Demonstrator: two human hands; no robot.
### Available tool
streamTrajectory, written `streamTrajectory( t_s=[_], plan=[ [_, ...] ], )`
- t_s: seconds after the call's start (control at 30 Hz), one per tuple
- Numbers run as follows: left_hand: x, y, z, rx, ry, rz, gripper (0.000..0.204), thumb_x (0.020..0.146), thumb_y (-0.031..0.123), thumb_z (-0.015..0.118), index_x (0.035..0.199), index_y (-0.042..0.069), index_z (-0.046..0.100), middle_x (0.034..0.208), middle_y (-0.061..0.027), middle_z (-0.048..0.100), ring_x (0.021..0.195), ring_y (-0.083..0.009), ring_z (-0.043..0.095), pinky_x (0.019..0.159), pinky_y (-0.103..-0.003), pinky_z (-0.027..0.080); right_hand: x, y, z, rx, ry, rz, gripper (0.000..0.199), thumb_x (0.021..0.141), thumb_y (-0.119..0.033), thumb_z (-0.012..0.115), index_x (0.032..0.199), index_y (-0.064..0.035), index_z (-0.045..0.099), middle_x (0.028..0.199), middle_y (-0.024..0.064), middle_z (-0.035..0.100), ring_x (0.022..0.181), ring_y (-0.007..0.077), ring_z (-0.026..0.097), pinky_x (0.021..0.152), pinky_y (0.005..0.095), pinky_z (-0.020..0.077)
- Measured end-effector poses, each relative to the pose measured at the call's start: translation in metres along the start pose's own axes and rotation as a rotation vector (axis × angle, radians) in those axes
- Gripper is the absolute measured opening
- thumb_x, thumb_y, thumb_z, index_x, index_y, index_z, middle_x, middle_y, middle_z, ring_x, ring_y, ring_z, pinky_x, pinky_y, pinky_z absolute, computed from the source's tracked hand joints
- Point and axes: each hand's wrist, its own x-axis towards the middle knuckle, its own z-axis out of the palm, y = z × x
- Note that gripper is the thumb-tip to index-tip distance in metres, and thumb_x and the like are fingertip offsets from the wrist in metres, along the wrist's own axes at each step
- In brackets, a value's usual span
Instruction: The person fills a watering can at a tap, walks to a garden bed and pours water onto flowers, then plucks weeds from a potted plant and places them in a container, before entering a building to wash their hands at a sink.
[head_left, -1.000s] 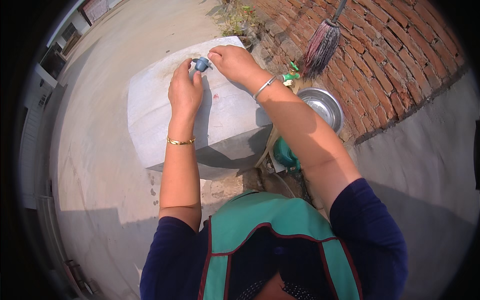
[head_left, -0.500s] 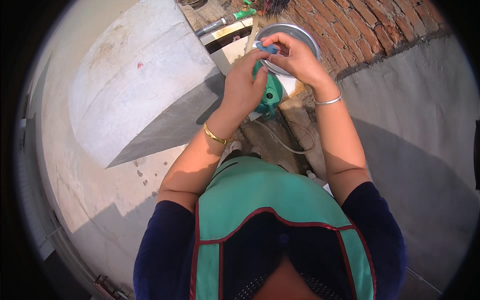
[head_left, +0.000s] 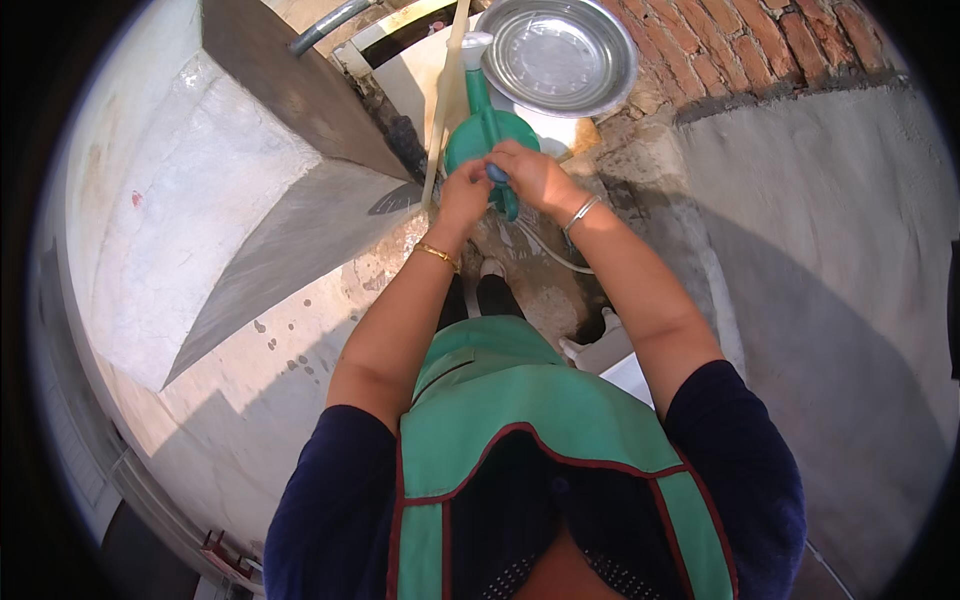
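Note:
A green watering can (head_left: 465,148) with a long spout and a white sprinkler head (head_left: 476,42) stands in front of me, the spout pointing away. Over its near part, my right hand (head_left: 532,178) pinches a small round blue cap (head_left: 496,173). My left hand (head_left: 466,196) is closed just left of the cap, its fingertips bunched against the cap's edge; what they grip is hidden. Both hands cover the can's opening and part of its handle.
Beyond the can sits a shiny metal basin (head_left: 560,55). A pale hose (head_left: 446,100) runs down left of the can, near a concrete block (head_left: 290,220). Bricks (head_left: 730,45) and a grey cement surface (head_left: 810,190) lie to the right.
Both hands have come down and nearer to me with the blue cap, from over the basin's edge to the can. My view has shifted, showing more of the basin and can.

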Motion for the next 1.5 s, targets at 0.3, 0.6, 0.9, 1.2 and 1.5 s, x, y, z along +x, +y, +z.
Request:
streamTrajectory(
  t_s=[0.3, 0.6, 0.9, 1.2, 1.5],
  plan=[
    [-0.004, -0.016, -0.006, 0.111, 0.1, 0.092, 0.035, 0.08, 0.0, 0.052, 0.114, 0.0, 0.053, 0.099, -0.0108, 0.058, 0.082, -0.0156, 0.061, 0.066, -0.026, 0.048, -0.003, 0.012, 0.008, 0.064, 0.133, -0.054, 0.026, 0.07, -0.001, 0.06, 0.096, -0.0044, 0.062, 0.103, 0.0111, 0.056, 0.097, 0.0305, 0.054, 0.082, 0.0363, 0.046],
    [-0.018, -0.01, -0.002, 0.134, 0.105, 0.117, 0.034, 0.079, -0.001, 0.052, 0.113, 0.0, 0.053, 0.098, -0.0115, 0.059, 0.082, -0.0166, 0.061, 0.072, -0.027, 0.048, 0.024, 0.014, 0.001, 0.067, 0.031, 0.111, 0.028, 0.07, -0.01, 0.067, 0.097, -0.0029, 0.062, 0.1, 0.015, 0.059, 0.095, 0.0314, 0.056, 0.082, 0.0375, 0.0457],
    [-0.065, -0.017, -0.029, -0.169, 0.023, 0.071, 0.027, 0.082, -0.003, 0.049, 0.108, -0.001, 0.054, 0.097, -0.0069, 0.058, 0.086, -0.0135, 0.057, 0.076, -0.025, 0.046, 0.089, 0.061, 0.045, 0.946, 0.04, 0.977, 0.029, 0.084, -0.021, 0.059, 0.09, 0.0071, 0.057, 0.076, 0.0142, 0.061, 0.06, 0.0182, 0.06, 0.052, 0.0284, 0.0472],
    [-0.129, -0.023, -0.045, -0.242, 0.012, 0.013, 0.025, 0.083, -0.002, 0.047, 0.107, 0.001, 0.055, 0.095, -0.0038, 0.059, 0.083, -0.0114, 0.056, 0.073, -0.023, 0.045, 0.016, 0.018, 0.04, 0.892, 0.298, 0.997, 0.023, 0.081, -0.021, 0.065, 0.077, -0.001, 0.056, 0.061, 0.0043, 0.053, 0.049, 0.0135, 0.048, 0.046, 0.0271, 0.0408],
    [-0.224, -0.055, -0.1, -0.113, -0.009, 0.152, 0.024, 0.084, 0.007, 0.052, 0.107, 0.001, 0.056, 0.09, -0.0049, 0.061, 0.084, -0.0121, 0.057, 0.077, -0.025, 0.045, -0.134, -0.054, 0.057, 0.642, 0.276, 1.047, 0.019, 0.078, -0.016, 0.067, 0.073, -0.0027, 0.054, 0.056, 0.0028, 0.051, 0.044, 0.0122, 0.046, 0.042, 0.0269, 0.0383]
  ],
)
